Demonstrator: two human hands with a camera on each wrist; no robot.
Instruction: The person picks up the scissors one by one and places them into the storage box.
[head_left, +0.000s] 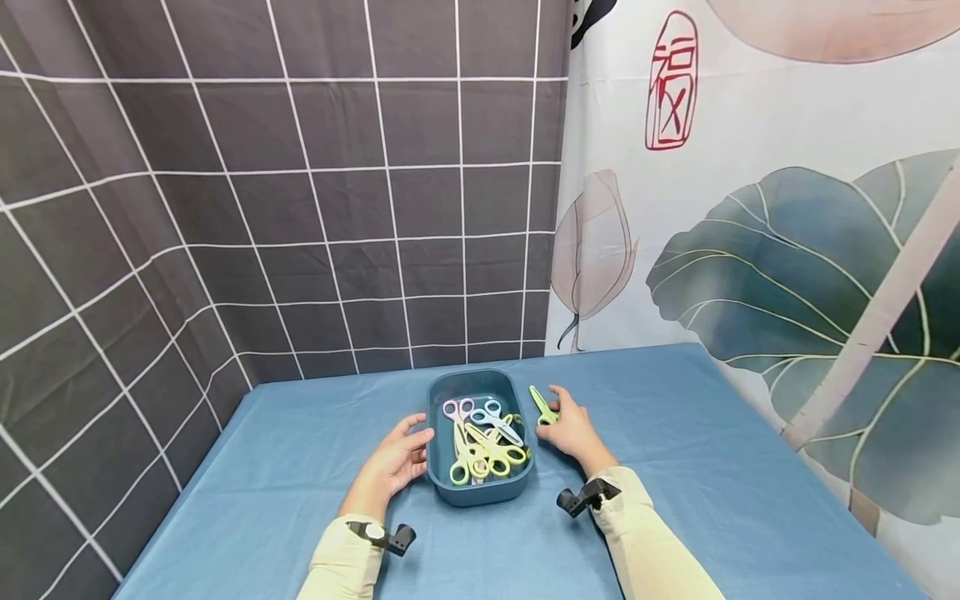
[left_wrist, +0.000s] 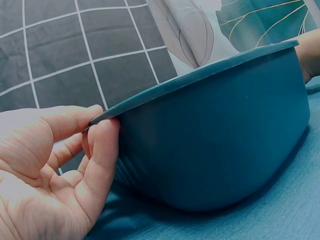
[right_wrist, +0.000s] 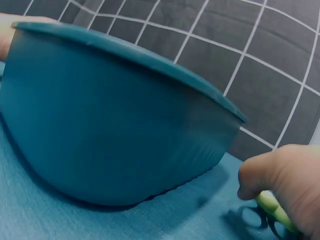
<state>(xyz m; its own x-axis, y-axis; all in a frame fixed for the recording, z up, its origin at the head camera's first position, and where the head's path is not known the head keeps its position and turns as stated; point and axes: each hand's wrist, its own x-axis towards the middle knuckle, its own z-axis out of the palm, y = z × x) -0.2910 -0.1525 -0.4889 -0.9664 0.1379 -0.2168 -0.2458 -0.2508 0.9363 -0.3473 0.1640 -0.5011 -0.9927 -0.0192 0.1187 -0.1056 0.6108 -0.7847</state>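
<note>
A dark blue plastic bin [head_left: 480,493] stands on the table, holding several pairs of small scissors with yellow, blue and pink handles. At its left side, my left hand [head_left: 401,458] pinches the rim between thumb and fingers, as the left wrist view shows with the hand [left_wrist: 60,175] at the rim's end. My right hand [head_left: 572,432], just right of the bin, grips a pair of green scissors [head_left: 542,403] by the handle end, blades pointing away. In the right wrist view, the green handle [right_wrist: 270,204] shows below the thumb, low over the tablecloth, partly hidden by the hand.
A blue cloth [head_left: 285,467] covers the table. A dark grid-patterned curtain [head_left: 337,192] hangs behind and to the left; a white curtain with leaf prints [head_left: 615,108] hangs at the right. Black camera mounts [head_left: 588,497] sit on both wrists.
</note>
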